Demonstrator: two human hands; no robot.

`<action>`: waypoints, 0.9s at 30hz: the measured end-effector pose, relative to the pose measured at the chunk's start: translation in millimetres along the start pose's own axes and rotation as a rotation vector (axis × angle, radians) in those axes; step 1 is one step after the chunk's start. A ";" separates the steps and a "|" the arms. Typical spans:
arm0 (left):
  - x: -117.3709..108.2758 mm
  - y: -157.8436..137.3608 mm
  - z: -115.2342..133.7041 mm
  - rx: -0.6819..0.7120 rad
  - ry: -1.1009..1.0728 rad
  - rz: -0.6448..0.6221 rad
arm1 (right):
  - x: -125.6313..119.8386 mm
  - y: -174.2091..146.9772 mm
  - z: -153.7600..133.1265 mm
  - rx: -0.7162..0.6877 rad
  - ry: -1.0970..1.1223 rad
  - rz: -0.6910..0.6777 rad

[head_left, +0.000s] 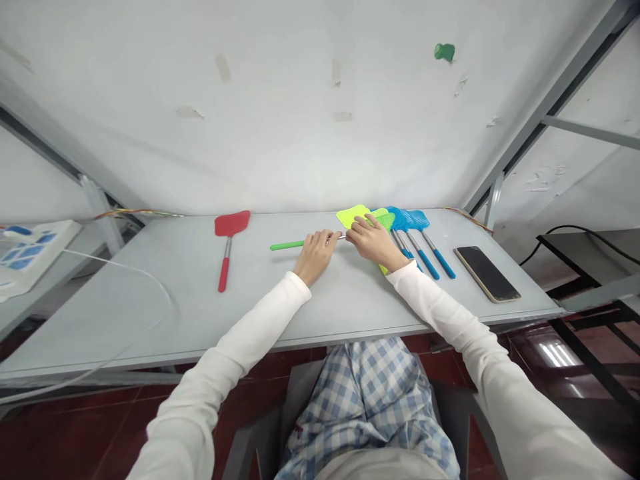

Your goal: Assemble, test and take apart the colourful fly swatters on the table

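Observation:
A fly swatter with a green handle (287, 246) and a thin metal shaft lies crosswise between my hands. My left hand (317, 255) is closed around the shaft just right of the green grip. Fingers of my right hand (371, 240) pinch the shaft farther right, close to a green mesh head (384, 218) that they partly cover. Behind the right hand sits a yellow fly swatter head (351, 215); a bit of yellow handle shows below the palm. Several blue fly swatters (417, 219) lie overlapping to the right, heads toward the wall.
A red fly swatter (231, 225) lies alone on the left of the grey table (200, 333). Near the right end rests a phone (487, 272). A white cable (155, 283) crosses the left side. The wall (280, 147) stands directly behind the table.

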State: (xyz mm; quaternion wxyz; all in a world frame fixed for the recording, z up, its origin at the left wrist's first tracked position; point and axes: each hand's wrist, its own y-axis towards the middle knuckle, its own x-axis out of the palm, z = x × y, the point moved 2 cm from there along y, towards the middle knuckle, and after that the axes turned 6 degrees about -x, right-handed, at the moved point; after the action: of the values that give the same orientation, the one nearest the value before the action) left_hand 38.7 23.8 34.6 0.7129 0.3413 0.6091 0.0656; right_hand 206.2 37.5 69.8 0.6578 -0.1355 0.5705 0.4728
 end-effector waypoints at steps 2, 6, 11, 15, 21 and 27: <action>3.3 4.2 4.1 -0.013 0.046 -0.004 | 3.0 -2.5 4.8 0.014 -0.008 -0.016; 0.8 10.0 11.0 0.004 0.097 -0.027 | 7.8 -12.8 10.4 0.054 -0.022 -0.012; -8.3 11.3 13.0 -0.069 0.044 -0.132 | 12.5 -18.4 13.7 0.083 0.010 -0.021; -13.2 13.7 12.8 -0.147 -0.018 -0.247 | 16.3 -19.2 14.1 0.106 0.061 -0.047; -29.3 14.1 -5.7 -0.414 -0.190 -0.419 | 24.7 -32.8 39.5 0.221 0.006 -0.029; -30.2 8.2 -9.4 -0.398 -0.114 -0.272 | 18.3 -33.8 43.2 0.342 -0.103 0.090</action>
State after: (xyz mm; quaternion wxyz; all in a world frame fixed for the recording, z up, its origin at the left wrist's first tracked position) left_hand 25.2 18.5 63.9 0.8016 0.1121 0.5833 0.0685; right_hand 257.5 59.6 55.0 0.6779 0.0286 0.6135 0.4041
